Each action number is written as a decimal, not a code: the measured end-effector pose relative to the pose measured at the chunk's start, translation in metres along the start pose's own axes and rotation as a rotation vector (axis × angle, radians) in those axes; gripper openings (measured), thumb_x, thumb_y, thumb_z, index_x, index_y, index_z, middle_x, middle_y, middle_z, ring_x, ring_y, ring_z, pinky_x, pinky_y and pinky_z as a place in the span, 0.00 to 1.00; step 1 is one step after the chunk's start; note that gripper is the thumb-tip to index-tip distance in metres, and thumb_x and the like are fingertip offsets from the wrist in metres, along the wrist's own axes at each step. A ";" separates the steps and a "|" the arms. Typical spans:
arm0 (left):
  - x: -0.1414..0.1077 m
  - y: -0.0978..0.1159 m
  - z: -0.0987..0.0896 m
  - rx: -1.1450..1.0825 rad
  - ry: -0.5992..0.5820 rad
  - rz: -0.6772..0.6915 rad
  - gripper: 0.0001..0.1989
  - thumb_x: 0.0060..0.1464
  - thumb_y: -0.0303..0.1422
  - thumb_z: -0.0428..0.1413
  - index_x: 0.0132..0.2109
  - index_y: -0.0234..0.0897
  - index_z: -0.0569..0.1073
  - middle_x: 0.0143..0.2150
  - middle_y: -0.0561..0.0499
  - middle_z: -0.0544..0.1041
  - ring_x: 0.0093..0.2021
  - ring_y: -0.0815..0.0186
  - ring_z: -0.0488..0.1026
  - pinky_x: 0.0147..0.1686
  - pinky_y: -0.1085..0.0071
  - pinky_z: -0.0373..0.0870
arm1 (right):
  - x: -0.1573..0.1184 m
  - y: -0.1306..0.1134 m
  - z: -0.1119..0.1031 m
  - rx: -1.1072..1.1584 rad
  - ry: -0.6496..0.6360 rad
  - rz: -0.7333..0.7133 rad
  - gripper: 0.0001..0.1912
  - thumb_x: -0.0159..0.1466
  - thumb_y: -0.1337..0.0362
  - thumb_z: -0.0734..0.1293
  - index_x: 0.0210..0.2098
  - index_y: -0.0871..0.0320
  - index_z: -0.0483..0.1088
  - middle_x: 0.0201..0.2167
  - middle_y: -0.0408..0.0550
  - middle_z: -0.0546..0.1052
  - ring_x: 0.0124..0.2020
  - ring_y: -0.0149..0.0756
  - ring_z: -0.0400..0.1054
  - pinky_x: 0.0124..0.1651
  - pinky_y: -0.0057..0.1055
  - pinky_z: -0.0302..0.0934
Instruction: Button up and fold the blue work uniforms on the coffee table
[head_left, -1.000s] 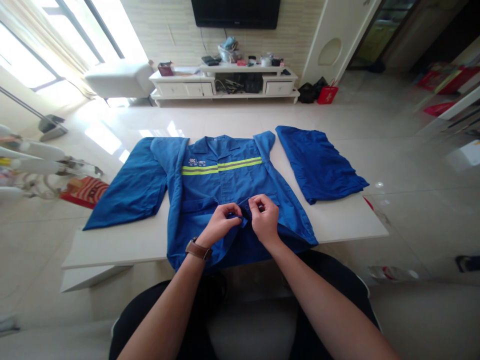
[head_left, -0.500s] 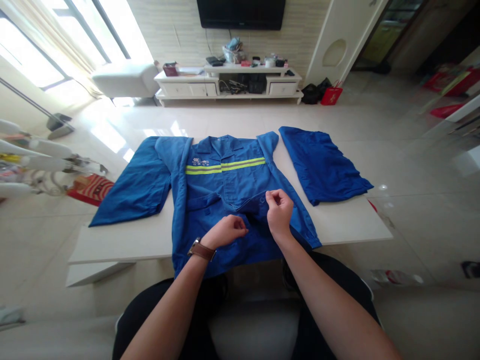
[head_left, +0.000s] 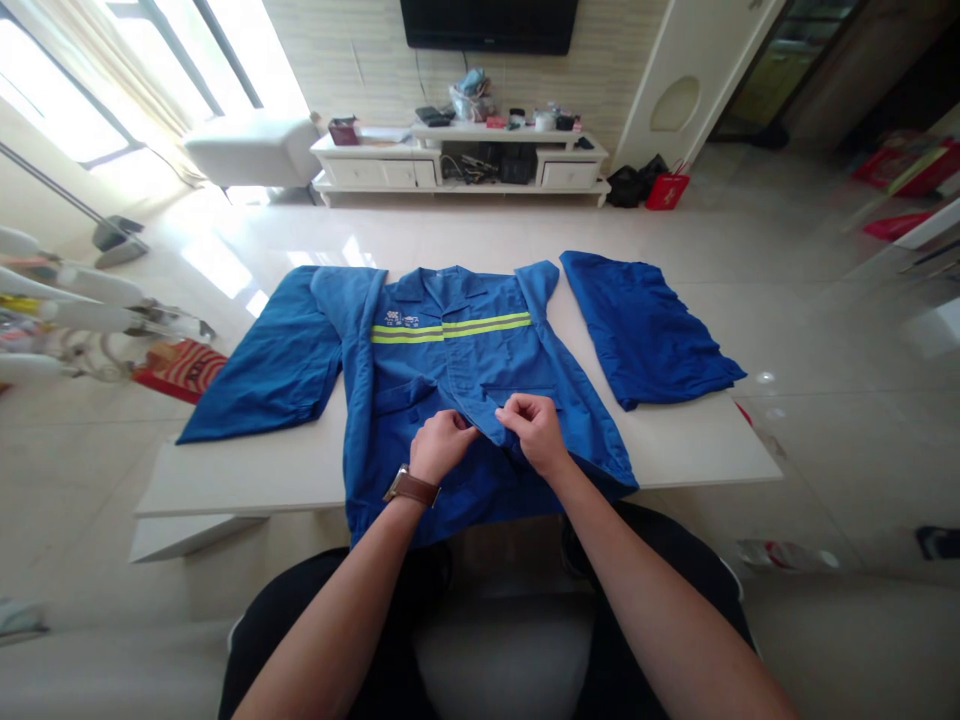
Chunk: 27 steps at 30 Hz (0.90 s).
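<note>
- A blue work jacket (head_left: 480,365) lies front up on the white counter (head_left: 247,485), before the seated person; its woven cloth looks matte and softly creased, with rumpled folds toward the hem.
- A straight reflective band (head_left: 487,327), yellow-green edging a grey centre, crosses the chest beneath the pointed, open collar (head_left: 439,290).
- Left of the jacket, a flat folded blue garment (head_left: 262,360) with a smooth slanting edge touches its sleeve; on the right, a deeper blue garment (head_left: 649,330), wrinkled and uneven along one side, lies just apart.
- The right hand (head_left: 534,430) pinches the jacket's front flap between thumb and forefinger, knuckles bent, forearm angled inward.
- The left hand (head_left: 444,445) curls narrowly at the flap's other edge, back upward; its fingertips are partly hidden, so its grip cannot be told.
- A brown-strapped watch (head_left: 411,488) circles the left wrist.
</note>
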<state>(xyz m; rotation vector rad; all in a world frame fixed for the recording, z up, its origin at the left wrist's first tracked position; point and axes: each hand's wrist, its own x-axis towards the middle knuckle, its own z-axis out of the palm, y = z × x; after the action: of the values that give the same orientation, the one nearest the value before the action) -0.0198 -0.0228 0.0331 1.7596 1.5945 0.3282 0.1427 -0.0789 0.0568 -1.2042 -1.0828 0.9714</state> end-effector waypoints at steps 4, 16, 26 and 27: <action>0.001 0.001 0.000 0.044 -0.018 0.010 0.06 0.51 0.34 0.59 0.29 0.38 0.73 0.29 0.47 0.75 0.29 0.63 0.67 0.31 0.69 0.54 | 0.000 0.004 0.001 -0.104 -0.327 0.135 0.28 0.59 0.47 0.71 0.16 0.55 0.56 0.16 0.37 0.57 0.22 0.27 0.50 0.27 0.28 0.48; 0.006 -0.004 0.002 -0.040 -0.048 0.227 0.08 0.48 0.24 0.54 0.23 0.35 0.67 0.22 0.54 0.69 0.27 0.70 0.64 0.29 0.72 0.53 | 0.000 0.013 0.004 -0.809 -0.143 0.247 0.19 0.61 0.46 0.72 0.32 0.54 0.66 0.32 0.43 0.76 0.33 0.34 0.67 0.34 0.28 0.52; 0.006 -0.012 -0.004 -0.166 -0.160 0.219 0.05 0.45 0.31 0.58 0.25 0.33 0.74 0.22 0.54 0.72 0.27 0.70 0.65 0.27 0.74 0.56 | 0.008 0.029 0.023 -0.625 -0.109 0.222 0.06 0.59 0.68 0.69 0.35 0.54 0.70 0.31 0.41 0.77 0.35 0.34 0.72 0.40 0.29 0.61; 0.006 -0.013 -0.004 -0.168 -0.164 0.223 0.05 0.44 0.31 0.58 0.25 0.33 0.74 0.22 0.54 0.72 0.27 0.70 0.65 0.27 0.74 0.56 | 0.009 0.031 0.022 -0.583 -0.105 0.237 0.05 0.58 0.68 0.70 0.34 0.54 0.70 0.30 0.41 0.77 0.35 0.34 0.72 0.40 0.29 0.62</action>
<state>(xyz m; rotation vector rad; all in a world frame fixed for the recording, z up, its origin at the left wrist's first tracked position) -0.0307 -0.0159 0.0257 1.7872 1.2228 0.4011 0.1228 -0.0615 0.0278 -1.8020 -1.3832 0.9317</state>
